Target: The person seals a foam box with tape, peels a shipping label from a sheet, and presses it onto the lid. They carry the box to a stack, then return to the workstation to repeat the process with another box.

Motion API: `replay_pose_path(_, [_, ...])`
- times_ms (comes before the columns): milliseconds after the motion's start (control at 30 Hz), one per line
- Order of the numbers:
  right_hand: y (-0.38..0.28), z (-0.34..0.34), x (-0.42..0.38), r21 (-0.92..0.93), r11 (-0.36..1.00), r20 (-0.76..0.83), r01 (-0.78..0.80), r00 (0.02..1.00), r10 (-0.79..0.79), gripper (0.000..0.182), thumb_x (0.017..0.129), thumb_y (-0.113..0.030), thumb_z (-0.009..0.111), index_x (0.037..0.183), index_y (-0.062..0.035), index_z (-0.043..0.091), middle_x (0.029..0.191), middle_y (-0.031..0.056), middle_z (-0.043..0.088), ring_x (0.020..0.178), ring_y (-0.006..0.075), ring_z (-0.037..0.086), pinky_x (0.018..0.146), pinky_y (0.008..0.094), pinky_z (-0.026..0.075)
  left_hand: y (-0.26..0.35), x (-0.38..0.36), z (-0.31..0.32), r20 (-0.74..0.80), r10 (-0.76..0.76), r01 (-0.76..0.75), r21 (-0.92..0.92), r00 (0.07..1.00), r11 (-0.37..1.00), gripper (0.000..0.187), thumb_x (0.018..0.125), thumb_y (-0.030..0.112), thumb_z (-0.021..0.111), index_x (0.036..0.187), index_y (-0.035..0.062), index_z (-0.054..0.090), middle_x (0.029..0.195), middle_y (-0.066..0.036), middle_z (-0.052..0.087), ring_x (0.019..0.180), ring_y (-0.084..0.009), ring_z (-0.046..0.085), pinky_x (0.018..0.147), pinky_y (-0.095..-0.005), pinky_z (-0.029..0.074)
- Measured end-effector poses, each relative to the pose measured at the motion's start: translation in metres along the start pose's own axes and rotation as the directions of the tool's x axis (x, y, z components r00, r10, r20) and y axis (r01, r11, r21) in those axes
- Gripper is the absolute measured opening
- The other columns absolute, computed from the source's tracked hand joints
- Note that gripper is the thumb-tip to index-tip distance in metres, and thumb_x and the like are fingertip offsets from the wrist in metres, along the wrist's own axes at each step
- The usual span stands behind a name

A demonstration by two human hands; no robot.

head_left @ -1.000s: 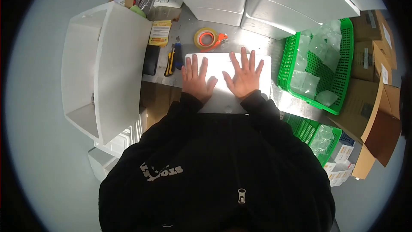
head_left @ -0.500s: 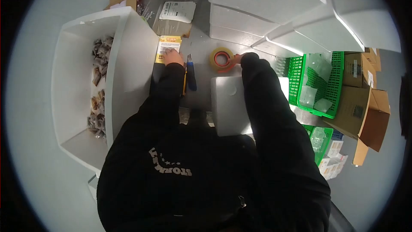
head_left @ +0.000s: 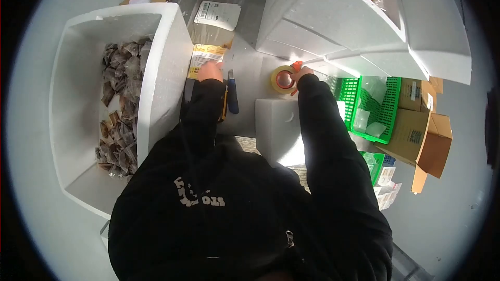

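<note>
My left hand (head_left: 210, 71) rests on a yellow-and-white printed leaflet stack (head_left: 204, 54), its fingers lying over the near edge. Just right of that hand lies a blue-handled utility knife (head_left: 233, 93), with a yellow-and-black cutter (head_left: 224, 105) partly under my sleeve. My right hand (head_left: 302, 74) is closed around the right side of a tape dispenser (head_left: 282, 79), whose orange parts show above and below the fingers. The roll of clear packing tape in it faces up. A white foam block (head_left: 271, 125) stands close below, partly behind my right sleeve.
On the left, a white foam box (head_left: 169, 62) holds many small plastic-wrapped pieces (head_left: 122, 73). More foam boxes (head_left: 333, 15) stand at upper right. Green baskets (head_left: 385, 109) and open cardboard cartons (head_left: 432, 145) lie right. A labelled plastic mailer (head_left: 219, 15) is at the back.
My right hand has taken a fuller grip on the tape dispenser, and the roll has shifted slightly right and turned. My left hand stays at the leaflets. The view has shifted.
</note>
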State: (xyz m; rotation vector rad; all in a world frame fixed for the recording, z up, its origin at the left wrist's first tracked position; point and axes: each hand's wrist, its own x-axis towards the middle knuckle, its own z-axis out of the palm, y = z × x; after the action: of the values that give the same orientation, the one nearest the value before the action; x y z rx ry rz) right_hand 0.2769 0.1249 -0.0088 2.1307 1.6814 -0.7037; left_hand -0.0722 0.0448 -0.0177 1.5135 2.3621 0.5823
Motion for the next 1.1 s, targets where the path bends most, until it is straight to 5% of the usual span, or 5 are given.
replay_pose_path(267, [0.085,-0.097,-0.082,0.850,0.448,0.362,-0.277,0.925,-0.115,0.042,0.089,-0.024,0.067,0.115,0.0072,0.055,0.098,0.0212,0.066,0.076,0.0324,0.071,0.063,0.0380,0.062,0.123,-0.095,-0.121,-0.122,0.465,-0.481,-0.232,0.877,0.845,0.026,0.084,0.004,0.055,0.107,0.0041,0.068,0.097,-0.018,0.059,0.079,-0.0394,0.062,0.069,-0.0475,0.051])
replay_pose_path(500, [0.155,-0.088,-0.265,0.978,-0.117,-0.185,0.170,0.975,-0.123,0.045,0.097,-0.023,0.055,0.131,-0.0001,0.035,0.113,0.0157,0.056,0.088,0.0295,0.068,0.068,0.0509,0.063,0.197,-0.231,-0.092,0.337,0.637,-0.589,-0.246,0.693,0.770,0.050,0.090,0.022,0.061,0.129,-0.0074,0.050,0.102,-0.024,0.062,0.090,-0.0432,0.062,0.077,-0.0478,0.051])
replay_pose_path(600, [0.191,-0.046,-0.351,0.900,-0.296,-0.321,0.320,0.946,0.047,0.036,0.099,-0.015,0.050,0.133,-0.0043,0.039,0.123,0.0096,0.054,0.115,0.0185,0.055,0.090,0.0343,0.053,0.200,-0.243,-0.085,0.460,0.623,-0.475,-0.405,0.632,0.781,0.064,0.094,0.032,0.058,0.140,-0.0083,0.039,0.120,-0.029,0.058,0.106,-0.0438,0.059,0.092,-0.0425,0.048])
replay_pose_path(800, [0.247,0.096,-0.459,0.736,-0.662,-0.184,0.141,0.983,0.006,0.042,0.098,-0.023,0.045,0.136,-0.0042,0.042,0.127,0.0123,0.056,0.110,0.0224,0.061,0.089,0.0409,0.052,0.172,-0.206,-0.070,0.420,0.906,-0.983,-0.182,-0.043,0.038,0.053,0.096,0.029,0.054,0.147,0.0232,0.041,0.154,-0.010,0.032,0.142,-0.0334,0.028,0.114,-0.0495,0.023])
replay_pose_path(1100, [0.198,0.175,-0.492,0.684,-0.543,-0.339,0.488,0.871,0.355,0.046,0.093,-0.014,0.051,0.137,-0.0067,0.036,0.121,0.0104,0.055,0.103,0.0209,0.060,0.089,0.0373,0.053,0.149,-0.285,-0.072,0.412,0.866,-0.955,0.045,0.285,0.293,0.064,0.090,0.048,0.058,0.146,0.0204,0.044,0.144,-0.022,0.038,0.128,-0.0385,0.037,0.101,-0.0542,0.028])
